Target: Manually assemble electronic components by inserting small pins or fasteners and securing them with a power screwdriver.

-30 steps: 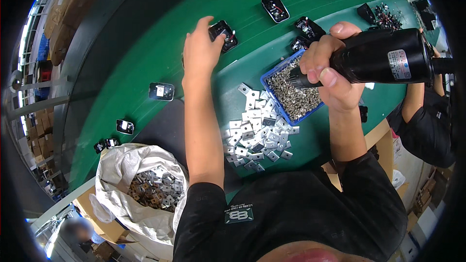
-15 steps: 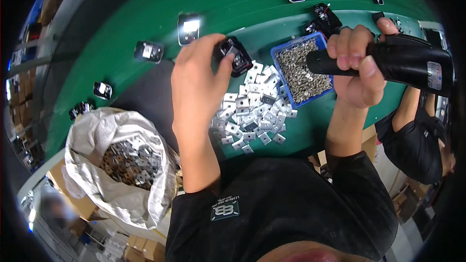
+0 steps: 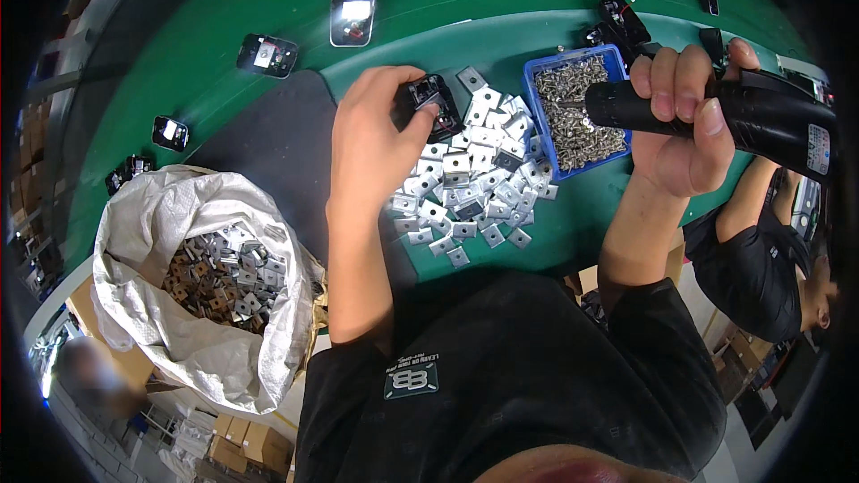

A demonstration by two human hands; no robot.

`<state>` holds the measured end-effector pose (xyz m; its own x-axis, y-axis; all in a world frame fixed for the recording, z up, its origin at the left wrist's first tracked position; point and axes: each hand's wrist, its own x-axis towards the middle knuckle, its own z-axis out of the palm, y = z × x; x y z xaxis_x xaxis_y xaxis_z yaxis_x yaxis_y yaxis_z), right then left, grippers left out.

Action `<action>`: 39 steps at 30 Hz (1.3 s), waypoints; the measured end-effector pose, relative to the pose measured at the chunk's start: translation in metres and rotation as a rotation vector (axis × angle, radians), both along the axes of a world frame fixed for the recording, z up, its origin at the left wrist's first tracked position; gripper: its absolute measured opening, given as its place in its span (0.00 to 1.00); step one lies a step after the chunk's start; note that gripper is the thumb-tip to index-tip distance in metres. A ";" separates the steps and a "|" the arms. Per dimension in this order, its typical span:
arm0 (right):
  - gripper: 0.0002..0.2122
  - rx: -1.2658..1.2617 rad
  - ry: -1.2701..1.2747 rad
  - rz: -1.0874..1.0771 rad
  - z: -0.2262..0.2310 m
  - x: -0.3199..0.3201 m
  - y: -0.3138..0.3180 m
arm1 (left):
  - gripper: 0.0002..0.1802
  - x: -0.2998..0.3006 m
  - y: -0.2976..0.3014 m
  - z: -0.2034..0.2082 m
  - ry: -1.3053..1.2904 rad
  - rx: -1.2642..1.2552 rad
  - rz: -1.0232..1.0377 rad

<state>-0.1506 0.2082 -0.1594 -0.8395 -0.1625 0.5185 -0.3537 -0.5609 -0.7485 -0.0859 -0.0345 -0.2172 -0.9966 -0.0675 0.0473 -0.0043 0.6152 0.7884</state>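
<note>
My left hand [image 3: 376, 139] is closed round a small black plastic housing [image 3: 435, 109], thumb pressed on its open face. The housing is at the far left edge of a pile of square silvery metal plates [image 3: 483, 156], each with a hole. My right hand [image 3: 684, 116] grips a black power screwdriver [image 3: 761, 116], held nearly level. Its front end reaches over a blue tray [image 3: 555, 165] filled with small screws [image 3: 582, 130]. Whether the bit touches the screws I cannot make out.
A white woven sack [image 3: 116, 259] of metal plates stands left of the green bench. Along the far green surface lie several black housings, one with a bright reflection [image 3: 352, 13]. More housings [image 3: 622, 22] sit behind the tray. At the right, another person [image 3: 752, 259] in black works.
The view has shifted, so the far housings appear higher. My left hand has brought the black housing slightly nearer, to the plates. The screwdriver stays at the tray, my right hand still round it.
</note>
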 end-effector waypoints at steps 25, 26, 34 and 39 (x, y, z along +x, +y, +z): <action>0.20 0.048 -0.026 0.213 0.036 0.017 0.006 | 0.15 0.002 0.072 0.018 0.402 0.084 -0.228; 0.20 0.050 -0.027 0.211 0.036 0.018 0.007 | 0.12 0.001 0.074 0.018 0.423 0.112 -0.218; 0.24 -0.062 0.045 0.185 0.042 0.024 0.006 | 0.09 0.020 0.079 0.021 0.073 0.609 -0.123; 0.28 -0.275 -0.169 0.062 0.050 0.032 -0.016 | 0.13 0.043 0.068 -0.009 0.112 0.718 0.052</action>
<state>-0.1188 0.1920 -0.1093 -0.9101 -0.0891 0.4046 -0.1966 -0.7669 -0.6109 -0.0433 0.0333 -0.2259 -0.9830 -0.1675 0.0751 0.0850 -0.0528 0.9950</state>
